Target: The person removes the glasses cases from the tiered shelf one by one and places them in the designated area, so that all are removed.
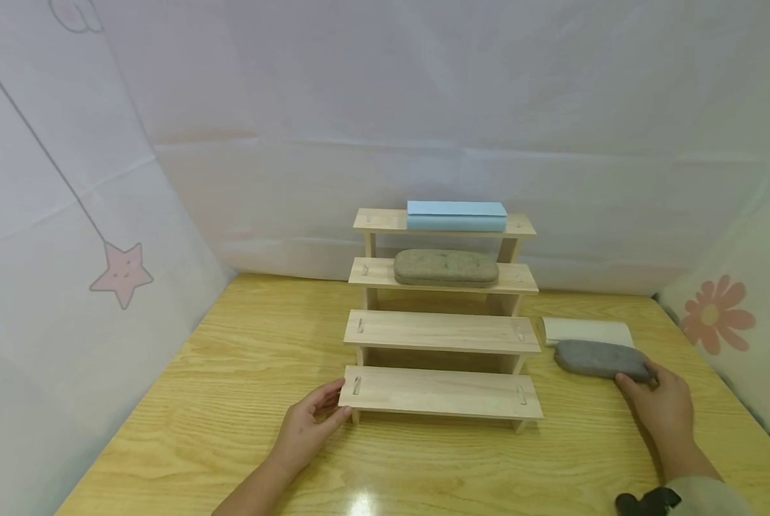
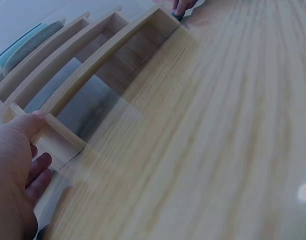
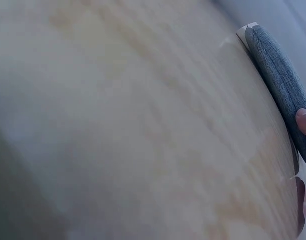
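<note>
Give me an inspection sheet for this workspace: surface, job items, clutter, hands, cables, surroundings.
Surface: wood-grain table, with a bright reflection near the front.
Job items: four-step wooden rack; blue case on its top step, green case on the next, lower two steps bare; gray case right of the rack, in front of the cream case.
Clutter: nothing seen.
Left hand: holds the left end of the bottom step.
Right hand: grips the right end of the gray case; whether that case is lifted is unclear.
Cables: nothing seen.
Surroundings: pale backdrop with printed star and flower.
</note>
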`<state>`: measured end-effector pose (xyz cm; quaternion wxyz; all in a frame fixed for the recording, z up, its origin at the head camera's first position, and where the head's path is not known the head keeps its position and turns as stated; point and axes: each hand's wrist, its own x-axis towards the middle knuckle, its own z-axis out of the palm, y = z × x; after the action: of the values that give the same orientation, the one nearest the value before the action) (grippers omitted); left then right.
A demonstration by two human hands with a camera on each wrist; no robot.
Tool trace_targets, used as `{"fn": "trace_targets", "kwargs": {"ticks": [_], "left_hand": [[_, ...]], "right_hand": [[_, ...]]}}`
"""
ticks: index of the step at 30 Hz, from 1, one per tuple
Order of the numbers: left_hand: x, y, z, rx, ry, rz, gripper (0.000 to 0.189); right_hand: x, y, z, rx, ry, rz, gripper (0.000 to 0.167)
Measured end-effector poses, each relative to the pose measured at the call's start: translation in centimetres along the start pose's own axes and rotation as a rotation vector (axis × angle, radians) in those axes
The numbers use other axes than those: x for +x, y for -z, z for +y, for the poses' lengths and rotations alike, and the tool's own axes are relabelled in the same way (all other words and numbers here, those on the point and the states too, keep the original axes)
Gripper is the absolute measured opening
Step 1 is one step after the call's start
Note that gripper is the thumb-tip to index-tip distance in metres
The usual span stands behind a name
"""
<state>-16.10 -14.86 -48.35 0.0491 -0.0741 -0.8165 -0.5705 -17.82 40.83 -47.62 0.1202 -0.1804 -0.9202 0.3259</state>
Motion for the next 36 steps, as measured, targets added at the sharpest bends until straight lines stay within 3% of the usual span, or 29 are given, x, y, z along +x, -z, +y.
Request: {"fn": "trace_targets", "kwargs": {"ticks": [21, 36], "left_hand": [[-0.2, -0.1, -0.2, 0.009, 0.007, 0.005, 0.046], [0.0, 0.0, -0.1, -0.016, 0.005, -0.002, 0.046]], "right_hand": [[1.8, -0.7, -0.8, 0.008, -0.088, -0.047, 0.079], [1.8, -0.6, -0.9, 0.053, -0.081, -0.056, 0.088]]}}
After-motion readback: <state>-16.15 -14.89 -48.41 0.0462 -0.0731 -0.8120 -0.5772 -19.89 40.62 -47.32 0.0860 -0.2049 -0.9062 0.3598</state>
